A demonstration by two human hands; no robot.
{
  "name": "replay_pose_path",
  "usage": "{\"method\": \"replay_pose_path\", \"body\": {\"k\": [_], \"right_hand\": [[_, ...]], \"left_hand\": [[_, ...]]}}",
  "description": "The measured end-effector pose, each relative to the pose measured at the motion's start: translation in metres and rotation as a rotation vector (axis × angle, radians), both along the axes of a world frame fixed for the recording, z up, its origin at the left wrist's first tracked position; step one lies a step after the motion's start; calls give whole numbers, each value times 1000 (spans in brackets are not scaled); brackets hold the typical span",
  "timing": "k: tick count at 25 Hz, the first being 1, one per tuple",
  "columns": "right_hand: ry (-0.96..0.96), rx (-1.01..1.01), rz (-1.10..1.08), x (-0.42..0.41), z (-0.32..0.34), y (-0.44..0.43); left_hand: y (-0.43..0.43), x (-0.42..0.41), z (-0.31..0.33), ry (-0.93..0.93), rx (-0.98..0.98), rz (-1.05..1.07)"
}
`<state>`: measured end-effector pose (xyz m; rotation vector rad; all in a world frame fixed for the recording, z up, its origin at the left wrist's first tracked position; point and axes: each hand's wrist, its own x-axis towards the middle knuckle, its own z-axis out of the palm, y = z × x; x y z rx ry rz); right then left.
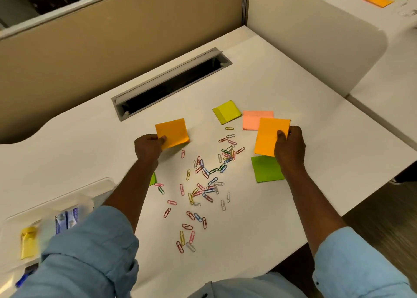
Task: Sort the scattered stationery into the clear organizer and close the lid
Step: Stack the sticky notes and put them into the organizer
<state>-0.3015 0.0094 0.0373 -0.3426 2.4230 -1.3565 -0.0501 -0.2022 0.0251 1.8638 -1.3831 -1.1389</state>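
the left orange pad point(172, 131) of sticky notes is pinched at its near corner by the left hand point(147, 147), thumb on top and fingers curled beneath. the right orange pad point(268, 135) is gripped the same way by the right hand point(290, 147), thumb pressed on its face, and it overlaps the near edge of a pink pad point(253, 120) lying on the desk point(293, 207). a yellow pad point(226, 112) lies just left of the pink one, and a green pad point(266, 169) sits just below the right hand, partly under the wrist. between the two arms, coloured paper clips point(203, 184) are strewn across the white surface towards the near edge. a sliver of another green note point(153, 178) peeks out beside the left forearm. the clear organizer point(99, 189) lies at the lower left, blurred and partly hidden by a light blue sleeve point(90, 252), with a yellow item point(28, 241) and blue-and-white packets point(66, 221) in it. a grey cable slot point(171, 83) runs beyond the pads.
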Motion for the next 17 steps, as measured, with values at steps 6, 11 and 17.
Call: {"method": "replay_pose_path", "body": {"k": [6,11,17], "right_hand": [[-169,-147,180,60,24,-17],[-661,-327,264,116,46,-28],[-767,-426,412,171,71,-38]], "left_hand": [[40,25,27,234,96,139],[86,53,52,679,207,180],[120,84,76,934,252,197]]}}
